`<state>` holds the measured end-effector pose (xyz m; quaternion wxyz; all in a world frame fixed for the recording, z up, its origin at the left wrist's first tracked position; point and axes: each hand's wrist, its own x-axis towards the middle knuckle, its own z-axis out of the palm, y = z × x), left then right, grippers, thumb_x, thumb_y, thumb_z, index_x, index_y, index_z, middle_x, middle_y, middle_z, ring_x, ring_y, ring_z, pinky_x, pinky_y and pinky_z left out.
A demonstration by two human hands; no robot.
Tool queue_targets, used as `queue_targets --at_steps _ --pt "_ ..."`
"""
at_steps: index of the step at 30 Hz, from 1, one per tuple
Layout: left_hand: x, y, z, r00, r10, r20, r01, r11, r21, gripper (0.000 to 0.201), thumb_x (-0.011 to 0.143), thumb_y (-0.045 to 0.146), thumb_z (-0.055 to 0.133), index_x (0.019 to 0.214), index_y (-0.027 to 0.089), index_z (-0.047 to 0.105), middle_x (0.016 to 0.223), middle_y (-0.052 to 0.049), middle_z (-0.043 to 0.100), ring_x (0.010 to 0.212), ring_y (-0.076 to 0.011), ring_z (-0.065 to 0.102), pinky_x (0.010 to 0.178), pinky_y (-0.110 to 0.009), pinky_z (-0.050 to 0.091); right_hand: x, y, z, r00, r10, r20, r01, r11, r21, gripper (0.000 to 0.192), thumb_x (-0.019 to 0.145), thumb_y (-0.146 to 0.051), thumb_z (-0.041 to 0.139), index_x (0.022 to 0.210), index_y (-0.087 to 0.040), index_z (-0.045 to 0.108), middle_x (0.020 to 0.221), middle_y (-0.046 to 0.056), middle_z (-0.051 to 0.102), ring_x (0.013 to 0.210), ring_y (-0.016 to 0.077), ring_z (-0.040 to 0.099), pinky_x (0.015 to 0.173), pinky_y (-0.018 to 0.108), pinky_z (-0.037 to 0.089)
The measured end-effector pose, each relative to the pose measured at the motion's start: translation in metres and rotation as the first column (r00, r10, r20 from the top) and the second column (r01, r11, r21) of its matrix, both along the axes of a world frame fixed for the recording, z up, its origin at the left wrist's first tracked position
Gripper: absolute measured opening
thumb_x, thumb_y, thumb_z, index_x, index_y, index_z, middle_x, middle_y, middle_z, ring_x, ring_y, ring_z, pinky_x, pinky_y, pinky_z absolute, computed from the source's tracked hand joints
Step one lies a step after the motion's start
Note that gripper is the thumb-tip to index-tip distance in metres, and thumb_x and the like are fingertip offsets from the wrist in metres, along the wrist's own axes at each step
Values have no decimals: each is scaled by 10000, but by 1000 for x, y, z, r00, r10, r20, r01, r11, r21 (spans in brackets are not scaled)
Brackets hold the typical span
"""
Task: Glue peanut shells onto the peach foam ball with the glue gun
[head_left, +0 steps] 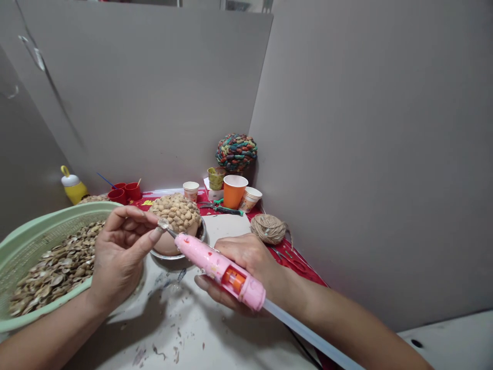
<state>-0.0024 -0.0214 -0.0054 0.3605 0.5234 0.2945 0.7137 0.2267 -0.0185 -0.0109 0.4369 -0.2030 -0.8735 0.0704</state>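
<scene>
Yellow bottle (pixel 74 187): far left against the grey partition, white cap on top.
Green basket (pixel 23 241): big pale green thing on the left, loaded with pistachio shells (pixel 57 270), rim running off the left edge.
Red cups (pixel 125 192): two little ones behind the basket, far side, with sticks poking out of them.
Left hand (pixel 119 252): hovering over the near rim of the basket, thumb and forefinger pinched narrow on a single shell (pixel 164 224), the rest of the fingers loosely curled.
Shell: held up just left of the dome, touching the metal tip of the glue gun.
Shell dome (pixel 176 215): rounded form plastered with shells, sitting in a metal bowl (pixel 200 237) mid-table, right behind the pinched shell.
Glue gun (pixel 219 270): pink, angled up-left, nozzle meeting the shell, clear glue stick trailing out the back toward the near right.
Right hand (pixel 246 262): wrapped around the gun body from behind, fingers closed under it, pretty firm grip.
Paper cups (pixel 234 191): orange one plus a few small white ones, far centre, pliers (pixel 223 208) lying in front of them.
Colourful woven ball (pixel 236 152): far back in the corner.
Twine ball (pixel 269 228): right of the white board, near the right partition, on red cloth.
</scene>
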Motion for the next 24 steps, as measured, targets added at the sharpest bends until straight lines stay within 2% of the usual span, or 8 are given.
queue_targets --at_steps 4,8,14,19,22,24 --pt "1 1 4 999 4 54 -1 998 -60 331 653 178 951 871 219 705 819 27 763 796 -95 713 792 -147 593 -1 -2 4 999 -38 -3 38 999 6 402 915 -360 640 614 -186 440 544 -64 417 471 62 352 478 226 267" --pt "2 0 4 997 2 73 6 994 -108 363 622 198 970 866 221 701 814 27 764 783 -93 705 762 -135 582 -4 -3 3 999 -11 -46 12 1000 15 388 895 -322 650 613 -191 419 542 -67 425 461 56 344 468 215 260" --pt "-1 -2 2 997 -10 79 18 994 -105 343 649 176 950 880 219 700 838 21 759 790 -96 700 768 -143 589 -6 2 -5 999 -7 -37 6 1000 -7 360 866 -319 668 626 -188 435 553 -65 444 465 55 336 474 212 257" --pt "-6 -7 12 996 20 88 -13 997 -74 348 638 188 960 874 220 706 828 20 746 756 -98 694 758 -156 615 -1 5 4 995 -39 -88 32 996 -82 370 864 -295 693 611 -182 447 559 -54 464 462 51 352 467 214 282" --pt "-10 -10 22 993 97 61 -95 995 -33 325 665 198 943 878 226 699 843 15 750 789 -110 707 792 -175 628 5 12 15 984 -83 -157 64 990 -122 281 895 -289 657 655 -181 560 586 -18 513 487 84 410 486 241 361" --pt "-12 -13 26 985 173 12 -173 985 -19 309 690 173 915 890 230 687 861 11 759 835 -118 724 821 -174 623 8 20 26 968 -83 -235 42 983 -177 169 924 -315 627 862 -174 697 695 28 616 561 126 507 537 265 449"
